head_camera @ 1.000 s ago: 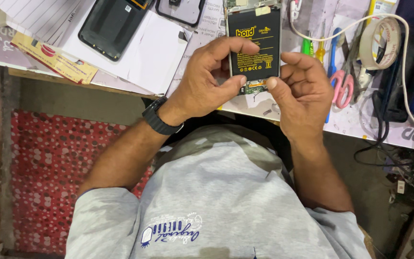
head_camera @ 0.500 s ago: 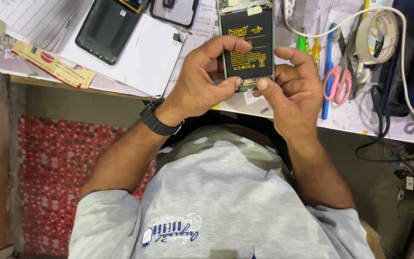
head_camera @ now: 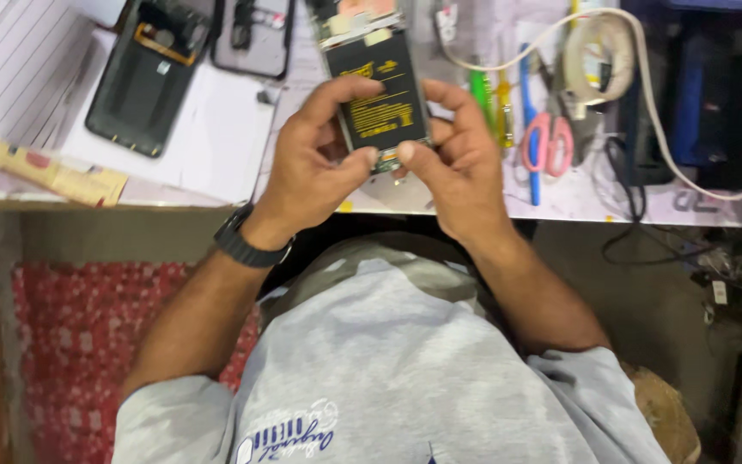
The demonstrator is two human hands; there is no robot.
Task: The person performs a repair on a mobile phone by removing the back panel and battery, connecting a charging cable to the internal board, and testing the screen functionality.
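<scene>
An opened phone [head_camera: 377, 86] with its black battery showing, yellow print on it, is held between both hands above the white workbench [head_camera: 216, 146]. My left hand [head_camera: 311, 167] grips its left side, fingers curled over the battery's upper part and thumb at the bottom edge. A black watch sits on that wrist. My right hand [head_camera: 457, 159] holds the right side, its thumb tip pressing the phone's lower edge beside the left thumb.
A black phone back cover [head_camera: 148, 73] and a dark phone case [head_camera: 251, 34] lie at the bench's left. Pink-handled scissors [head_camera: 547, 142], a blue pen, green and yellow tools, tape rolls and a white cable [head_camera: 654, 103] lie right. A yellow strip [head_camera: 49, 172] sits at the left edge.
The view has shifted a little, so the phone and hands sit slightly higher and further left in frame. Both hands keep their grip, thumbs still at the phone's lower edge.
</scene>
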